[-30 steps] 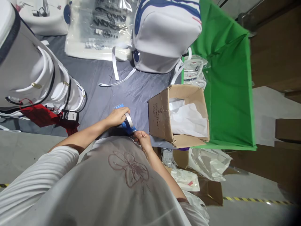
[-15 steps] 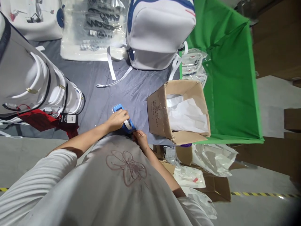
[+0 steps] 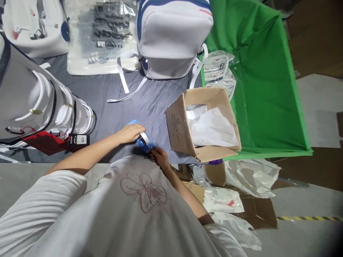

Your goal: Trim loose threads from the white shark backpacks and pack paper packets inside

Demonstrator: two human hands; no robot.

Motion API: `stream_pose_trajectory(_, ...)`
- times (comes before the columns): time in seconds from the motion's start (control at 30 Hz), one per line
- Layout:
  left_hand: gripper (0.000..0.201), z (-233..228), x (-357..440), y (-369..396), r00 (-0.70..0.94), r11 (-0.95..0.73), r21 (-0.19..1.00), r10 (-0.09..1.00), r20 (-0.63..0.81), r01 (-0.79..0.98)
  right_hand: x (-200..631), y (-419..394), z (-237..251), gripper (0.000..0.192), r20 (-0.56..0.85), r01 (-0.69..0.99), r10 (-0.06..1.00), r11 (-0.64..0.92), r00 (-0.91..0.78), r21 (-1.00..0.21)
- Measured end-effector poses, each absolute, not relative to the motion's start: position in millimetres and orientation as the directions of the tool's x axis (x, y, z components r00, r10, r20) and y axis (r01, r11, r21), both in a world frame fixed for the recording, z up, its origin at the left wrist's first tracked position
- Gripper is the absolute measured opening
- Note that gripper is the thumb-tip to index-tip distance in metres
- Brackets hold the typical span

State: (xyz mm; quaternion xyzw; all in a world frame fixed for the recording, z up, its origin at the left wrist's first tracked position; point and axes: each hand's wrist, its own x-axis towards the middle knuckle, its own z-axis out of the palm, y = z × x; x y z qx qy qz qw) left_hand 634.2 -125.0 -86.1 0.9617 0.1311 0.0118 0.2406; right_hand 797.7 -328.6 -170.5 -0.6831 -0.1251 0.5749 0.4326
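A blue tape dispenser (image 3: 145, 145) with a whitish roll of tape (image 3: 145, 138) lies on the grey table cover, close to my body. My left hand (image 3: 132, 133) rests over its far end, fingers curled down onto it beside the roll. At the near end, my right hand (image 3: 160, 156) has its thumb and fingers pinched together right by the dispenser's tip. Whatever is between those fingers is too small to make out.
An open cardboard box (image 3: 178, 130) holding white paper stands to the right, before a green fabric bin (image 3: 270, 107) with bagged items. A white backpack (image 3: 174, 39) and clear plastic bags (image 3: 80, 53) lie at the back. More white bags (image 3: 24, 85) with red tags (image 3: 48, 142) are at left.
My left hand has flattened slightly and slid a little left over the tape dispenser. My right hand stays pinched at its tip. The view has shifted slightly.
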Motion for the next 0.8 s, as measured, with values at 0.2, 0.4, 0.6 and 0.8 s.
stream_pose_trajectory(0.2,0.017,-72,640,-111,0.996,-0.968,0.237,0.084,-0.026,0.088,800,-329,-170,0.046,-0.684,-0.321,0.668,-0.605,0.293,-0.729)
stream_pose_trajectory(0.4,0.021,-62,646,-81,0.987,-0.974,0.203,0.068,-0.149,0.098,799,-328,-166,0.046,-0.682,-0.306,0.67,-0.61,0.294,-0.731)
stream_pose_trajectory(0.6,0.027,-61,642,-75,0.978,-0.906,0.404,0.05,-0.202,0.129,800,-329,-165,0.043,-0.696,-0.312,0.657,-0.622,0.289,-0.718)
stream_pose_trajectory(0.8,0.027,-62,639,-86,0.966,-0.936,0.334,0.027,-0.256,0.114,799,-329,-164,0.041,-0.702,-0.331,0.648,-0.619,0.296,-0.712)
